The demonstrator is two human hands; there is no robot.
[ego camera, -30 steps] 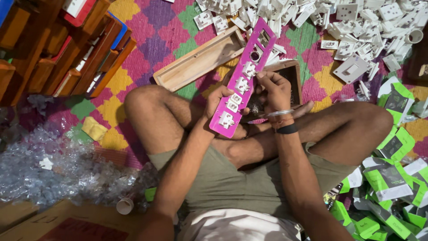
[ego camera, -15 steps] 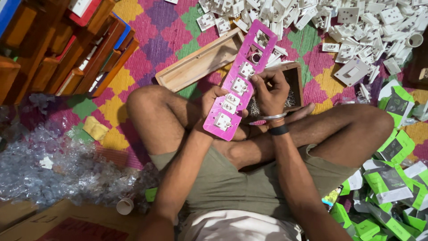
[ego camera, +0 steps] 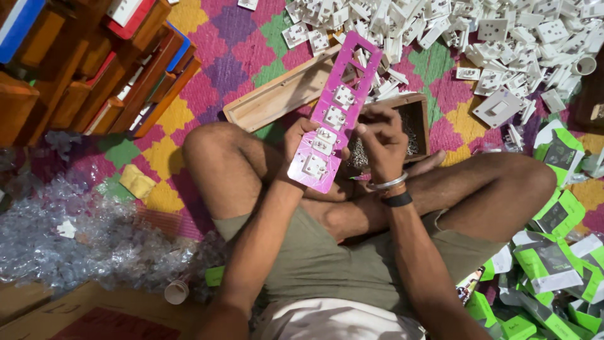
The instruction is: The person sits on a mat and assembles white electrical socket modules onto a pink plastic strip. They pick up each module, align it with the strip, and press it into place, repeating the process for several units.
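Four white socket modules are sitting in the lower slots of the pink panel plate (ego camera: 334, 118), and I am watching it being held upright above the lap. The left hand (ego camera: 301, 140) is clamped around the plate's near-left edge. The right hand (ego camera: 380, 137) is pressing against the plate's right edge, fingers curled together; whether it is pinching a small part I cannot tell.

Compared with a second ago, the plate is tilting a little more upright and sitting slightly nearer the body, and the right hand is resting lower along its edge. I am judging that the fitting work is continuing on the middle slots, with the far slots remaining open.

Just behind the plate, a small wooden box (ego camera: 416, 123) is holding what look like tiny metal pieces. A long wooden tray (ego camera: 277, 101) is lying to the left on the patterned mat (ego camera: 226, 56). A heap of white switch parts (ego camera: 478, 31) is spreading across the far right, and green cartons (ego camera: 553, 252) are piling up at near right.
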